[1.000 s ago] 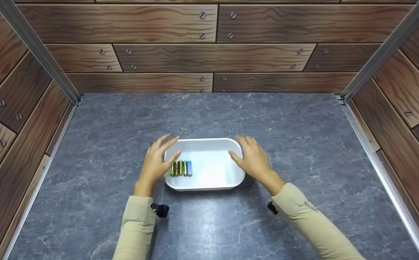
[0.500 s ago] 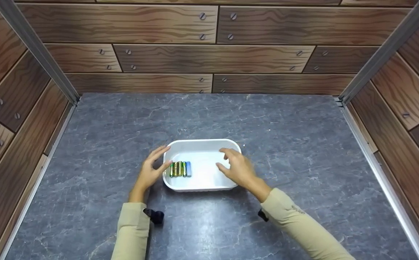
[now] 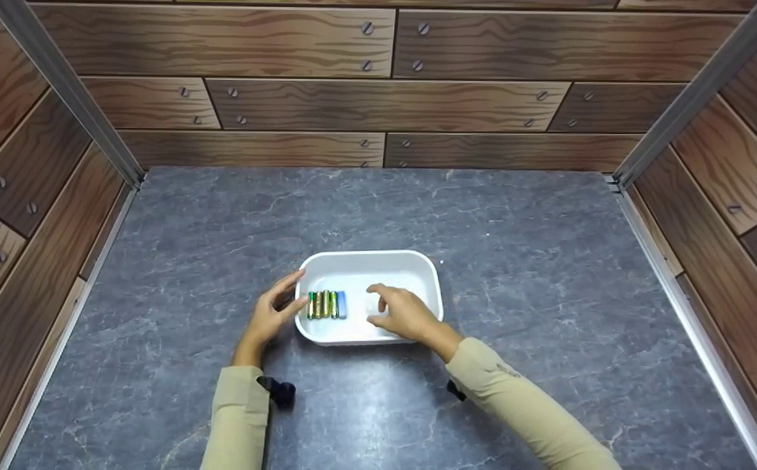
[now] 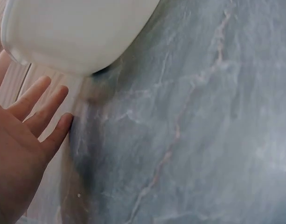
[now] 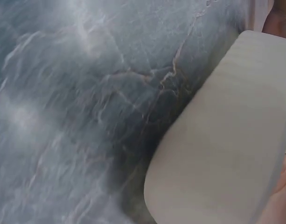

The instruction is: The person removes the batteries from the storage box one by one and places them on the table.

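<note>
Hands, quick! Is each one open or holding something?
Left hand: open, at the rim of the white tray; touching or not, can't tell.
Right hand: open over the tray, holding nothing.

In the head view, the right hand (image 3: 408, 314) hides part of the floor and near right rim of the white, round-cornered rectangular tray (image 3: 370, 264), the markings on the slim green-and-gold cylinders (image 3: 323, 305) are too small to read, and the beige cloth left sleeve (image 3: 238, 414) and beige cloth right sleeve (image 3: 528, 401) run off the bottom edge. The left wrist view crops the tray at the top and the left hand (image 4: 22, 142) at the left, while in the right wrist view the tray's wall conceals its inside.
</note>
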Demonstrator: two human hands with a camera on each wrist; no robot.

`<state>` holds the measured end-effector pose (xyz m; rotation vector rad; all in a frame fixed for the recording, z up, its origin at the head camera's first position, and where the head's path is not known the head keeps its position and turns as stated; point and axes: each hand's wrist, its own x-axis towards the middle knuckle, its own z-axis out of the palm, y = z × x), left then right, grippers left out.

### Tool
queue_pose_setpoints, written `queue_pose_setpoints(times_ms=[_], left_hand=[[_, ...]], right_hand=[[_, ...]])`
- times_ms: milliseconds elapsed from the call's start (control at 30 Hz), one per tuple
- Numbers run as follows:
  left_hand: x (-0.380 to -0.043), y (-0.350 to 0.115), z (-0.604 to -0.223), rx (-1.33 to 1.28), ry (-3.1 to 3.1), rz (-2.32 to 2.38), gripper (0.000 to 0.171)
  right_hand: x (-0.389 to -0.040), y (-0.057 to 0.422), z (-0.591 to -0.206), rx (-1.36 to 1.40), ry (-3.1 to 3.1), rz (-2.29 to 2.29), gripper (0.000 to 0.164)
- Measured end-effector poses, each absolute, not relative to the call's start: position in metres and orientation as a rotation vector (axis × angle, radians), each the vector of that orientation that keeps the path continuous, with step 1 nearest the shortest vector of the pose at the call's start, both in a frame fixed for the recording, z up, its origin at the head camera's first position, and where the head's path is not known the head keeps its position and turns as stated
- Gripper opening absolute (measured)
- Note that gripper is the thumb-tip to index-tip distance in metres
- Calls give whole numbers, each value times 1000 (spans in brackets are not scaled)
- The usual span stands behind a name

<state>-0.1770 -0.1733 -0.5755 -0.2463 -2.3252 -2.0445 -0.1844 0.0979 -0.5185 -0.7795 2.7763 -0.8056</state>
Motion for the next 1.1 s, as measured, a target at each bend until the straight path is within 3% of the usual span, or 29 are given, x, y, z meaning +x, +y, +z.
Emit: queue_pose_setpoints(times_ms=[1100], left_hand=[[-178, -172, -584, -94, -2287, -2260, 58]], right_hand=[[-211, 46, -543, -572, 2616, -794, 66]])
